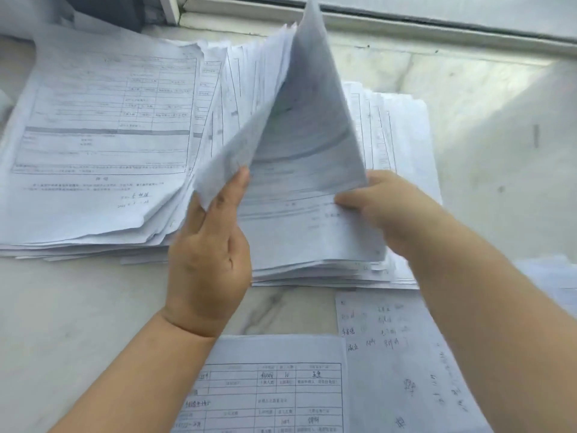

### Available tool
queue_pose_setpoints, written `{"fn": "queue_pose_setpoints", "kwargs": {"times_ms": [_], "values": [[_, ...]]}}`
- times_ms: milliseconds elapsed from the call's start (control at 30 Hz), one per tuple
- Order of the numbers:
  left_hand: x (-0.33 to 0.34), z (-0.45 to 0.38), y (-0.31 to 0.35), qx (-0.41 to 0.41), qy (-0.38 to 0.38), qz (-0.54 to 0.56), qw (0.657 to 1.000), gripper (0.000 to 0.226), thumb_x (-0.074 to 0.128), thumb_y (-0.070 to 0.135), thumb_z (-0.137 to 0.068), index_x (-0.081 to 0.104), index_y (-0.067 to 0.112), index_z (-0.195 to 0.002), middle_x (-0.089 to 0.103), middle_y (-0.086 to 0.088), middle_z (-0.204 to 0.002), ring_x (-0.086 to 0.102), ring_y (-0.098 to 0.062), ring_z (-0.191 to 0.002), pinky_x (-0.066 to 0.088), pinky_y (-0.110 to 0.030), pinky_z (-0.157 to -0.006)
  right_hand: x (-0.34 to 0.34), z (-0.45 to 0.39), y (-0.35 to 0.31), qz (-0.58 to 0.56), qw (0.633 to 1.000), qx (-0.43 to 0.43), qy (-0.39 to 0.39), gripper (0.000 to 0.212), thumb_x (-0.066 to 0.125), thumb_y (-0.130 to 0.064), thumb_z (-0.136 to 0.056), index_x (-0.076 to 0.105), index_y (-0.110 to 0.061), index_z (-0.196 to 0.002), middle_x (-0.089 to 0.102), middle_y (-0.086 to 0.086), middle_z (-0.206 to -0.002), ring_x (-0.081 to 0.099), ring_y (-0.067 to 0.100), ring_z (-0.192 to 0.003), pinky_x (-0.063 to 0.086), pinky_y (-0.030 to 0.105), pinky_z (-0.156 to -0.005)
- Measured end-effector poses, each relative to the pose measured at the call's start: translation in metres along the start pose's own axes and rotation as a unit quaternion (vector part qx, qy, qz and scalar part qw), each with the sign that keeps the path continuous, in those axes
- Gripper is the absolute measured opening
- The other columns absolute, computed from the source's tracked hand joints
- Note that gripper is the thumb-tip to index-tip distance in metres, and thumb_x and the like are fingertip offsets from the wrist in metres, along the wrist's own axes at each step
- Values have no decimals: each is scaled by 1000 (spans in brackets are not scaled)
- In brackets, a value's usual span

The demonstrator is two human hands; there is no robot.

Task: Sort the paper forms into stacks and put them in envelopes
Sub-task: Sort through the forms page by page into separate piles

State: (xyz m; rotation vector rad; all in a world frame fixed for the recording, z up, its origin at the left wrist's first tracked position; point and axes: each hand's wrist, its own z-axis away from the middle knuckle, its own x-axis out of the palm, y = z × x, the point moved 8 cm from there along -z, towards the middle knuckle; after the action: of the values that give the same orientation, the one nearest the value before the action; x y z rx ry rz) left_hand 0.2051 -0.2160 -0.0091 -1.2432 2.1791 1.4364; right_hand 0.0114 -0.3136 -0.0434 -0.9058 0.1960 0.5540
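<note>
Left hand (207, 260) pinching lifted thin sheets (299, 120), right hand (382, 207) gripping the right stack (312, 245), left stack (103, 135) of printed forms beside, pale marble counter (484, 120), window frame (406, 23) behind

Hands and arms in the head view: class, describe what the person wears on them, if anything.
Both the left hand and the right hand are bare, with no gloves, rings, watch or bracelet visible. Both forearms are uncovered as far as the frame's lower edge; no sleeve shows.

Matt white paper forms (103, 126) on a smooth, glossy marble-like sill (468, 98)
</note>
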Motion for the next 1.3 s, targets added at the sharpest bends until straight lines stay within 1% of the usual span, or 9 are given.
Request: {"fn": "queue_pose_setpoints", "kwargs": {"times_ms": [67, 200, 267, 367, 533, 767, 900, 1033, 1300], "values": [[22, 6, 0, 44, -97, -20, 994, 59, 50, -15, -75, 57, 7, -130, 59, -19, -125, 56, -30, -108, 46, -29, -88, 24, -17, 3, -28, 999, 20, -23, 11, 60, -7, -86, 68, -14, -87, 74, 10, -98, 69, 31, -96, 53, 50, -94], [56, 25, 1, 144, -235, 13, 961, 27, 52, -7, -85, 65, 9, -103, 60, -12, -124, 59, -34, -108, 42, -45, -101, 25, -25, 15, -45, 999, 5, 14, 30, 73, -19, -78, 64, -23, -106, 74, 1, -99, 70, 25, -93, 57, 51, -86], [53, 24, -4, 106, -223, 61, 967, 38, 50, -16, -77, 48, 15, -98, 59, -7, -125, 58, -26, -110, 38, -39, -107, 12, -17, 21, -54, 996, -22, 68, 43, 77, -19, -77, 51, -27, -109, 71, -1, -97, 70, 21, -84, 60, 42, -70], [47, 23, -7, 55, -202, 106, 972, 50, 53, -22, -71, 38, 18, -99, 60, -9, -127, 58, -16, -115, 44, -34, -101, 3, -2, 28, -64, 990, -72, 98, 39, 73, -17, -80, 42, -33, -96, 65, 1, -81, 57, 20, -63, 41, 27, -48], [43, 27, 2, 146, -181, 56, 971, 23, 46, 2, -92, 58, 14, -108, 65, -15, -114, 65, -31, -102, 51, -46, -91, 17, 2, 45, -161, 987, -6, -8, 6, 68, -22, -66, 70, -26, -70, 61, 6, -79, 44, 28, -77, 39, 40, -66], [39, 18, -2, 76, -166, 81, 980, 20, 53, 4, -91, 69, 4, -102, 64, -7, -106, 63, -22, -94, 52, -33, -77, 24, 8, 48, -121, 990, 39, -65, 20, 72, -35, -84, 79, -16, -83, 73, 7, -100, 59, 35, -88, 50, 56, -96], [43, 16, -2, 60, -173, 55, 982, 15, 62, 22, -89, 74, 14, -94, 65, -1, -105, 64, -17, -90, 54, -35, -67, 28, 9, 46, -84, 991, 52, -93, 36, 77, -43, -75, 78, -12, -93, 74, 13, -104, 66, 34, -95, 54, 48, -91], [44, 16, -2, 47, -171, 61, 982, 27, 62, 37, -87, 74, 14, -94, 67, 1, -102, 62, -12, -94, 52, -34, -73, 29, 10, 48, -64, 994, 57, -75, 7, 77, -23, -79, 75, -17, -78, 74, 6, -89, 57, 24, -82, 41, 37, -71], [43, 10, -6, -24, -156, 90, 983, 23, 63, 36, -85, 73, 16, -88, 66, 8, -93, 62, -8, -83, 50, -27, -69, 32, 13, 49, -75, 996, 32, -29, 19, 72, -31, -85, 71, -21, -69, 69, -6, -79, 53, 9, -75, 35, 24, -63]]}}
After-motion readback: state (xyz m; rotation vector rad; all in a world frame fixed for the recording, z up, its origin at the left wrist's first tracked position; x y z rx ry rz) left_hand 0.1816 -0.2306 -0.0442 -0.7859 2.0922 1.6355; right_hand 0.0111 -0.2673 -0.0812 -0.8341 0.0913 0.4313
